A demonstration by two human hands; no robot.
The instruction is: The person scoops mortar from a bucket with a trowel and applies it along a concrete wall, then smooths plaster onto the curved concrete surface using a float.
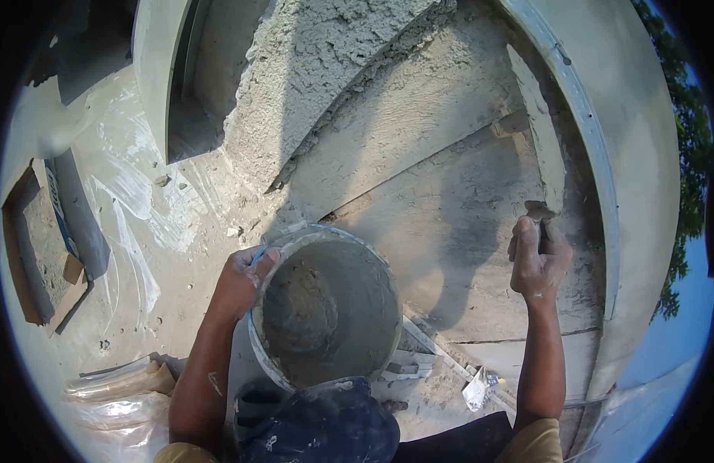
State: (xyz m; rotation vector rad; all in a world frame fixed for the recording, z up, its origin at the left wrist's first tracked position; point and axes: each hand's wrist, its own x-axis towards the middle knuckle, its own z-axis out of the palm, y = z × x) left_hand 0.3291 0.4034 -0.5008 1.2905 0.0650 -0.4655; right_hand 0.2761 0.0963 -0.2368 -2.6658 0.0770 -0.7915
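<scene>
My left hand (243,284) is closed over the left rim of a round bucket (384,297), thumb on top. The bucket is tilted so its mouth faces me. Grey wet mortar (299,305) lies inside and coats its walls. On the right, my right hand (540,262) is closed around the near end of a long, narrow trowel (543,139) smeared with grey mortar. The trowel points away from me over wooden boards; its handle is mostly hidden by my fingers.
Rough fresh mortar (326,69) covers a slanted strip ahead. A curved metal-edged wall (596,147) rises on the right. An open cardboard box (29,255) and plastic-wrapped bundles (121,397) lie left. Near my right forearm is a small whitish tool (476,392).
</scene>
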